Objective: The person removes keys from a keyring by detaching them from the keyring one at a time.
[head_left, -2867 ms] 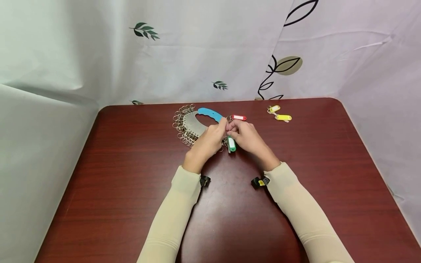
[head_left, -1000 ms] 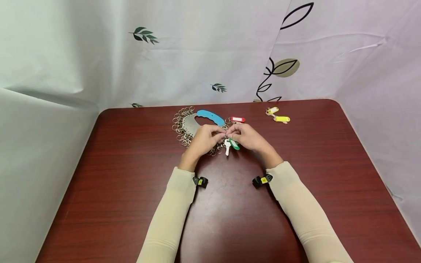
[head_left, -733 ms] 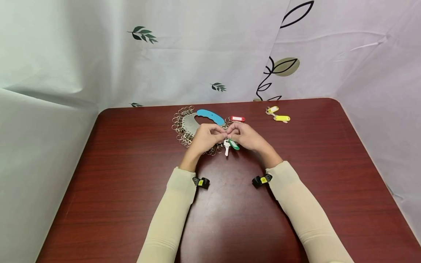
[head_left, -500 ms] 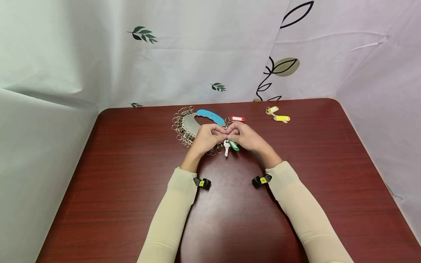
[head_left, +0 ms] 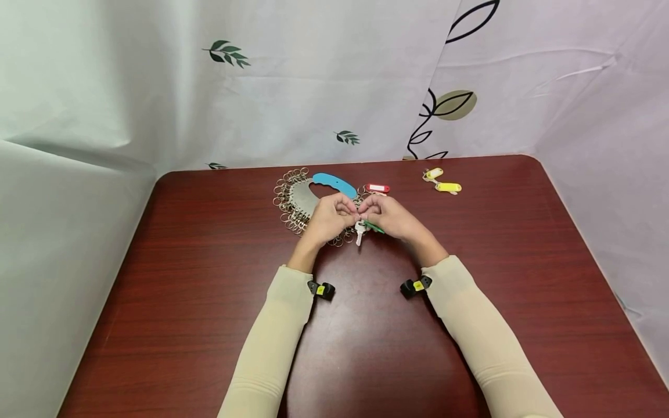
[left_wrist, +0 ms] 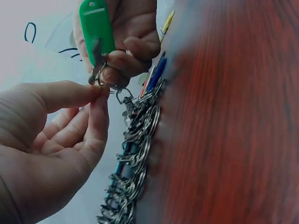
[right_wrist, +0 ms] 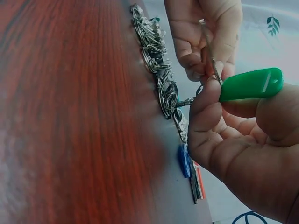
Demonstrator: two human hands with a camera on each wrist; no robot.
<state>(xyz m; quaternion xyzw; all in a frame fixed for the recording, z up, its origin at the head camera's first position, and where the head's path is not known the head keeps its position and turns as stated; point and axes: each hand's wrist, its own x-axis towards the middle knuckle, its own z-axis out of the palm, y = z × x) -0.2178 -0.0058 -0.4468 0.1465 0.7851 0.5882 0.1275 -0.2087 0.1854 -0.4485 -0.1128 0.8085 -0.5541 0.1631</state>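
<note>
My left hand and right hand meet fingertip to fingertip near the back of the table. Thumb and forefinger of each pinch at a small metal key ring, which the fingertips mostly cover. From it hang a silver key and a green key tag, the tag lying over the right thumb. Behind the hands lies a curved metal key holder with a blue handle and many clips and rings along its edge. One clip ring reaches up to the pinched fingertips; whether the key ring is threaded on it is hidden.
A red key tag lies just beyond the right hand, beside the holder's end. Two yellow key tags with keys lie farther right near the table's back edge. White patterned cloth hangs behind the table.
Since the earliest frame the left hand has turned and drawn lower, uncovering the key. In the last half second the green tag has tipped edge-on; both hands have stayed almost in place.
</note>
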